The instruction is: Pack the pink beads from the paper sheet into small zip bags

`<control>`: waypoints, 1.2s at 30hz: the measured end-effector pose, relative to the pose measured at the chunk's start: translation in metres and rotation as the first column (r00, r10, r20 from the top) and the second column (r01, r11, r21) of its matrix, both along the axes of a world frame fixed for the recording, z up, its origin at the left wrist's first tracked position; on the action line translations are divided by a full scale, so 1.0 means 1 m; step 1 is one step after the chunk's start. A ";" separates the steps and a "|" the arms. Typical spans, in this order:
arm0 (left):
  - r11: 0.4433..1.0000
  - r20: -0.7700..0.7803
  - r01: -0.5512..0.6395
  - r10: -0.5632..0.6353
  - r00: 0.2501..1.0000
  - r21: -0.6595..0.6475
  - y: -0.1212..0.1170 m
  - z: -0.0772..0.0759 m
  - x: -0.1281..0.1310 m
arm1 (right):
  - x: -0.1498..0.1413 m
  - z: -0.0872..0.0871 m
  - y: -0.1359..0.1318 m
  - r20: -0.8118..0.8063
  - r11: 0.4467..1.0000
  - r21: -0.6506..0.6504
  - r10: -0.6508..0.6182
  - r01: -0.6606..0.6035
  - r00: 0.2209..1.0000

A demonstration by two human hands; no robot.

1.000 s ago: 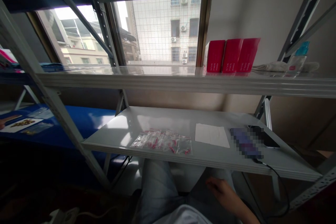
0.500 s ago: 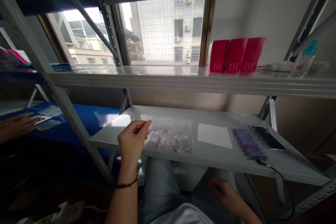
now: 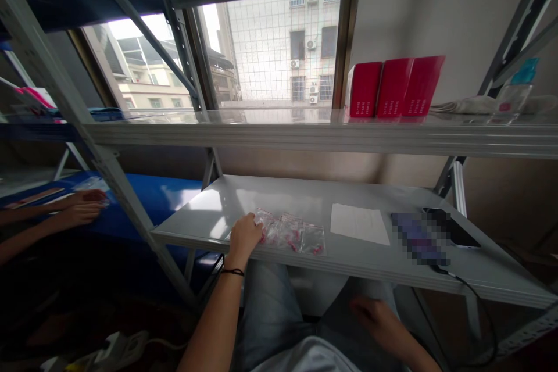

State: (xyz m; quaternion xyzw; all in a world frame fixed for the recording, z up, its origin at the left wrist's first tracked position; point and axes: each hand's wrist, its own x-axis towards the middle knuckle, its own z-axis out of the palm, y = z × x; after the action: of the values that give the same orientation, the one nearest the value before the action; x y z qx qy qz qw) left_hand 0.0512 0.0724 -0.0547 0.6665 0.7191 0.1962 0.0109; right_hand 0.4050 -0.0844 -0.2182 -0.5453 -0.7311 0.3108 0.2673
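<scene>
Grey shelf [image 3: 300, 197] before me, row of clear zip bags [image 3: 290, 236] holding red bits [image 3: 318, 250] running lengthwise along its front edge.
My left hand [image 3: 244, 237] curled on the row's left end, grip unclear; right hand [image 3: 374, 321] loose, empty, on my thigh [image 3: 270, 302], farther off.

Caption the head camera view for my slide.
Left hand on clear bags of red parts on a grey metal shelf.
</scene>
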 end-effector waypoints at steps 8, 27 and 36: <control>0.869 0.297 0.319 -0.441 0.847 0.379 -0.050 0.043 0.017 | -0.018 0.023 -0.011 -0.202 0.997 -0.022 -0.075 0.072 0.976; 0.611 0.520 0.754 -0.575 0.632 -0.242 -0.137 -0.086 0.060 | -0.075 -0.003 -0.011 -0.432 0.992 -0.083 -0.120 0.093 0.894; 0.792 0.447 0.598 -0.582 0.679 0.121 -0.129 -0.114 0.061 | -0.073 -0.003 -0.003 -0.452 0.984 -0.120 -0.174 0.133 0.875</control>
State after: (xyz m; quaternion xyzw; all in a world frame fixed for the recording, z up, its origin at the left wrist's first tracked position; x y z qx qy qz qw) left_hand 0.1123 -0.0562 -0.1687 0.7953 0.4452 0.3222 0.2560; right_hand 0.3320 -0.0879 -0.2214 -0.5233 -0.5873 0.4399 0.4333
